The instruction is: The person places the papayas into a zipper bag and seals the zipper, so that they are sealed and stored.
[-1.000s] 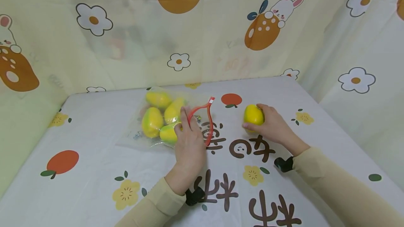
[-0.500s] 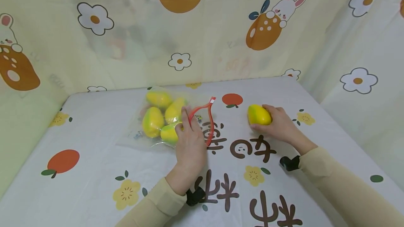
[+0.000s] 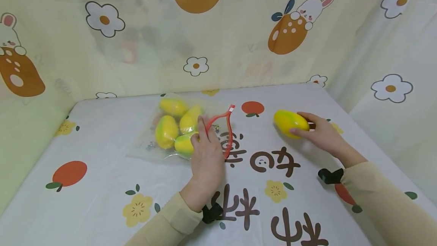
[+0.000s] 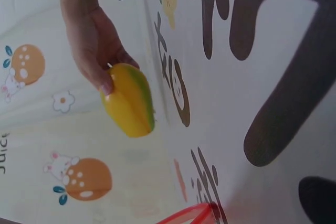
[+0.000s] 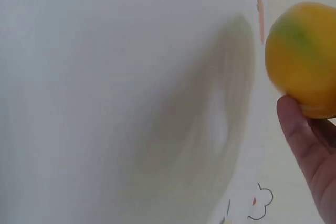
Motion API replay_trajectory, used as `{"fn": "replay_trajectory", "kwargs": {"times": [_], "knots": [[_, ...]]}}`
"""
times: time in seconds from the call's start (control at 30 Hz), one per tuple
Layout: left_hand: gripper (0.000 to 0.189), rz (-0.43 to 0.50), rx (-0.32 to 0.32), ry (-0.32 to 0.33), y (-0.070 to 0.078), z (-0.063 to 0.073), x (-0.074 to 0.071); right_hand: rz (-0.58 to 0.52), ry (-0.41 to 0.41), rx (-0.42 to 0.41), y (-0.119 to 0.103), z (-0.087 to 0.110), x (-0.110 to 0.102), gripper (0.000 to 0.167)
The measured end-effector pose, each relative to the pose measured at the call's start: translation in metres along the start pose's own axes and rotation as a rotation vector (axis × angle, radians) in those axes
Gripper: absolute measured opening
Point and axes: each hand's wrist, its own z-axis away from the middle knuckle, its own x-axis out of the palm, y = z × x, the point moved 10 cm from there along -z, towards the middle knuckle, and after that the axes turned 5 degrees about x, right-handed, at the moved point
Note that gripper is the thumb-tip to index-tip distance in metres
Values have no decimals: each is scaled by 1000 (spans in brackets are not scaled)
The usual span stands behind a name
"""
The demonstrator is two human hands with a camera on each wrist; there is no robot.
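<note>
My right hand (image 3: 324, 136) holds a yellow mango (image 3: 286, 121) with a green streak by one end, thumb on the near side, off the tabletop at right. In the left wrist view the mango (image 4: 128, 100) hangs tilted from the right hand (image 4: 94, 43). Blurred, the mango (image 5: 302, 56) shows beside the thumb (image 5: 296, 129) in the right wrist view. My left hand (image 3: 207, 158) is at the mouth of a clear zip bag (image 3: 143, 143), its fingers over the red zip edge (image 3: 229, 132); its thumb is hidden. Several mangoes (image 3: 167, 131) lie inside the bag.
A white printed cloth (image 3: 102, 193) with fruit, flowers and brown lettering covers the table. Behind it hangs a patterned curtain (image 3: 146, 56), and another curtain (image 3: 392, 52) closes off the right side. Black straps (image 3: 330, 176) sit at both wrists.
The right hand has moved right with the mango, lifting and turning it so its longer side shows. The left hand and the bag have stayed in place.
</note>
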Motion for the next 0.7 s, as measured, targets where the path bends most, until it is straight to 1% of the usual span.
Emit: {"fn": "replay_trajectory", "kwargs": {"times": [0.2, 0.37, 0.5, 0.7], "knots": [[78, -43, 1, 21, 2, 1, 2, -23, 27, -32, -4, 6, -11, 81], [79, -49, -10, -10, 1, 0, 6, -52, 24, -53, -11, 11, -15, 78], [82, -34, -15, -27, 0, 1, 6, -70, 14, -103, -21, 16, -15, 74], [83, -22, -14, -30, 1, 1, 4, -69, -18, -159, -34, 20, -9, 68]]}}
